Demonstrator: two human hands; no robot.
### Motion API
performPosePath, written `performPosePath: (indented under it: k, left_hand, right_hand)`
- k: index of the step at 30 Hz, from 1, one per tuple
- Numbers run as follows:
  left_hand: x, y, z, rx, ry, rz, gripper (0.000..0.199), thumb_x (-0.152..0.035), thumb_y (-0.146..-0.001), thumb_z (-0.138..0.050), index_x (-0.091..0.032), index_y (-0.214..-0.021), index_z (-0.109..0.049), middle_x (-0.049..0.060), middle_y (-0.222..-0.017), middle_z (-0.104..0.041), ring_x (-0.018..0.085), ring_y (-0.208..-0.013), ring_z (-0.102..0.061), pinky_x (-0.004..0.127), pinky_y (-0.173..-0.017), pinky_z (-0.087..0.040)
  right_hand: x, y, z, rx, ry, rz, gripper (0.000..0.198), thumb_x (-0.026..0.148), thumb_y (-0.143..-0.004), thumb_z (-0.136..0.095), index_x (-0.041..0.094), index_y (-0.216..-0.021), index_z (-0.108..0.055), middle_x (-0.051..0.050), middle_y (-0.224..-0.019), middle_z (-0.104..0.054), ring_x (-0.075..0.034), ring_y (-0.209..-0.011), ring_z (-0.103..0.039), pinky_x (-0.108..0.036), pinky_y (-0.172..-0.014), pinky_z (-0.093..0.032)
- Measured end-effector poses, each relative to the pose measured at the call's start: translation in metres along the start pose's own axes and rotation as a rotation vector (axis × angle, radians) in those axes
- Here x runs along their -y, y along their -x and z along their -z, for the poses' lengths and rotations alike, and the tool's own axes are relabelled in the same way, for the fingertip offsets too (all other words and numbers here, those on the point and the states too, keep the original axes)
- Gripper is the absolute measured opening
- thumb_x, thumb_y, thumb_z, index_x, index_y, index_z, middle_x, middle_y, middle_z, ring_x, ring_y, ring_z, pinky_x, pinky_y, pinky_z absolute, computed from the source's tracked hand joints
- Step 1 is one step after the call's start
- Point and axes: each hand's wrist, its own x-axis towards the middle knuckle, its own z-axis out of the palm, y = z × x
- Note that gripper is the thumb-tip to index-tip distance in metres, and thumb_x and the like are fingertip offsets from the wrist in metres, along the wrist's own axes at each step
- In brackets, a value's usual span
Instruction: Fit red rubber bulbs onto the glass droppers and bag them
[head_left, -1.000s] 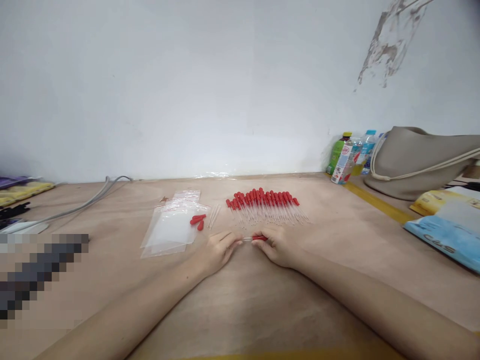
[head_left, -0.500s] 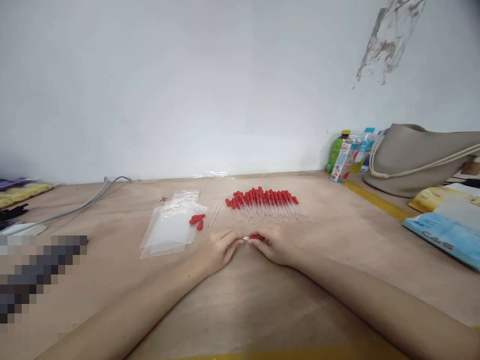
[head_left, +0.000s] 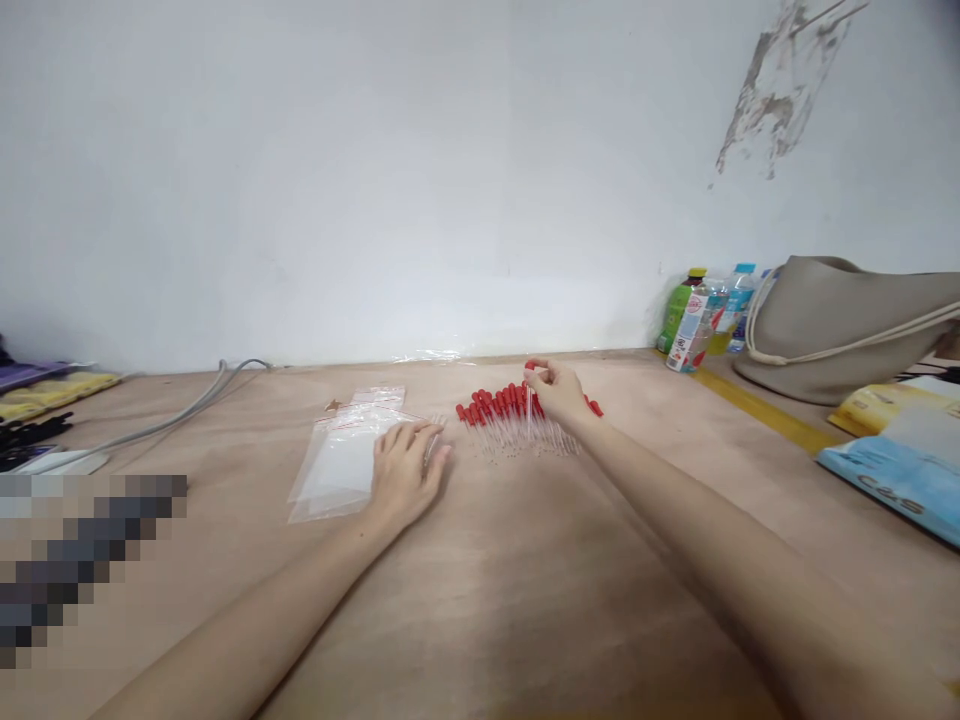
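Head view, read from my remote station. The white wall (head_left: 337, 180) closes off the far edge of the brown tabletop (head_left: 487, 600). On the right I note, by size, the grey-beige drawstring bag (head_left: 847, 325), a blue C&S pack (head_left: 896, 480) and a group of plastic bottles (head_left: 694, 325); a strip of yellow tape (head_left: 757, 405) runs on that side too. On the left, a grey cable (head_left: 199, 400) trails over the surface. My working room is the stretch between the two forearms, from the droppers toward the near edge.

Clear zip bags (head_left: 337, 470) lie overlapped at centre-left. The row of red-bulb droppers (head_left: 499, 410) lies right of them, bulbs toward the wall, partly covered by the right hand (head_left: 555, 388). That hand has one dropper (head_left: 529, 408) pinched by its red bulb, thumb and fingers closed, the clear stem hanging about upright in front of the row; contact with the row: cannot tell.

Right forearm slants in from lower right. Left hand (head_left: 405, 465) is palm down beside the bags' right side, fingers loosely curled, thumb spread; whether it has hold of anything, I cannot tell.
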Motion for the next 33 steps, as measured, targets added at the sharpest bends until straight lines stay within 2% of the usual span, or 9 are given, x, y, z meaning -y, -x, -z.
performPosePath:
  k: [4, 10, 12, 16, 19, 21, 24, 27, 33]
  left_hand:
    - [0.02, 0.001, -0.004, -0.02, -0.183, 0.074, 0.026, -0.033, -0.08, -0.048, -0.019, -0.102, -0.056, 0.011, -0.104, -0.057, 0.029, -0.098, -0.046, 0.044, -0.081, -0.032]
    - [0.026, 0.005, -0.008, 0.089, -0.221, 0.078, 0.037, -0.043, -0.08, -0.044, -0.019, -0.106, -0.054, 0.014, -0.116, -0.05, 0.03, -0.11, -0.041, 0.047, -0.089, -0.029]
    - [0.028, 0.004, -0.009, 0.158, -0.204, 0.109, 0.041, -0.045, -0.081, -0.042, -0.018, -0.11, -0.052, 0.014, -0.118, -0.049, 0.03, -0.112, -0.039, 0.047, -0.091, -0.029]
    - [0.028, 0.002, -0.011, 0.319, -0.112, 0.163, 0.039, -0.044, -0.083, -0.038, -0.017, -0.105, -0.056, 0.011, -0.112, -0.052, 0.026, -0.109, -0.044, 0.04, -0.09, -0.035]
    - [0.019, 0.001, -0.013, 0.329, -0.031, 0.122, 0.038, -0.042, -0.084, -0.037, -0.016, -0.102, -0.058, 0.01, -0.111, -0.053, 0.025, -0.109, -0.045, 0.036, -0.092, -0.036]
    - [0.01, 0.001, -0.015, 0.322, 0.02, 0.087, 0.039, -0.041, -0.085, -0.036, -0.016, -0.105, -0.057, 0.011, -0.111, -0.054, 0.025, -0.109, -0.045, 0.036, -0.093, -0.036]
    - [0.003, -0.001, -0.016, 0.313, 0.087, 0.077, 0.038, -0.035, -0.087, -0.032, -0.015, -0.11, -0.054, 0.011, -0.112, -0.055, 0.023, -0.108, -0.047, 0.036, -0.092, -0.038]
    - [0.009, -0.005, -0.017, 0.302, 0.12, 0.107, 0.033, -0.026, -0.087, -0.033, -0.015, -0.109, -0.054, 0.009, -0.109, -0.058, 0.022, -0.102, -0.052, 0.034, -0.088, -0.041]
    - [0.03, -0.01, -0.017, 0.273, 0.104, 0.144, 0.028, -0.02, -0.082, -0.037, -0.016, -0.096, -0.061, 0.008, -0.094, -0.065, 0.023, -0.089, -0.058, 0.035, -0.079, -0.045]
  right_hand:
    - [-0.003, -0.023, -0.023, -0.034, 0.123, -0.05, 0.026, 0.033, -0.073, -0.054, 0.016, -0.093, -0.053, -0.003, -0.074, -0.062, -0.018, -0.077, -0.057, -0.03, -0.071, -0.041]
    - [0.001, -0.014, -0.052, -0.061, 0.271, -0.079, 0.029, 0.036, -0.068, -0.06, 0.019, -0.089, -0.052, -0.005, -0.078, -0.061, -0.021, -0.083, -0.055, -0.034, -0.074, -0.035]
    - [0.005, -0.006, -0.053, -0.088, 0.324, -0.024, 0.03, 0.038, -0.068, -0.059, 0.019, -0.091, -0.052, -0.005, -0.082, -0.061, -0.021, -0.085, -0.053, -0.034, -0.076, -0.033]
    - [0.01, 0.018, -0.049, -0.064, 0.434, 0.2, 0.021, 0.038, -0.074, -0.053, 0.02, -0.083, -0.055, -0.003, -0.082, -0.061, -0.018, -0.08, -0.052, -0.031, -0.074, -0.029]
    - [0.014, 0.04, -0.045, 0.029, 0.478, 0.329, 0.017, 0.035, -0.077, -0.051, 0.02, -0.074, -0.057, -0.001, -0.077, -0.061, -0.015, -0.076, -0.051, -0.03, -0.073, -0.026]
    - [0.018, 0.053, -0.043, 0.108, 0.509, 0.368, 0.021, 0.036, -0.079, -0.049, 0.02, -0.069, -0.059, -0.001, -0.074, -0.062, -0.015, -0.075, -0.051, -0.031, -0.073, -0.024]
    - [0.026, 0.066, -0.045, 0.213, 0.567, 0.347, 0.031, 0.042, -0.079, -0.046, 0.02, -0.064, -0.062, -0.002, -0.07, -0.064, -0.016, -0.075, -0.051, -0.033, -0.075, -0.022]
    - [0.034, 0.07, -0.053, 0.278, 0.655, 0.262, 0.034, 0.048, -0.075, -0.048, 0.02, -0.064, -0.064, -0.004, -0.069, -0.065, -0.018, -0.075, -0.053, -0.034, -0.075, -0.022]
    - [0.042, 0.066, -0.062, 0.343, 0.755, 0.101, 0.031, 0.041, -0.076, -0.047, 0.017, -0.074, -0.066, -0.009, -0.073, -0.066, -0.022, -0.074, -0.058, -0.038, -0.077, -0.024]
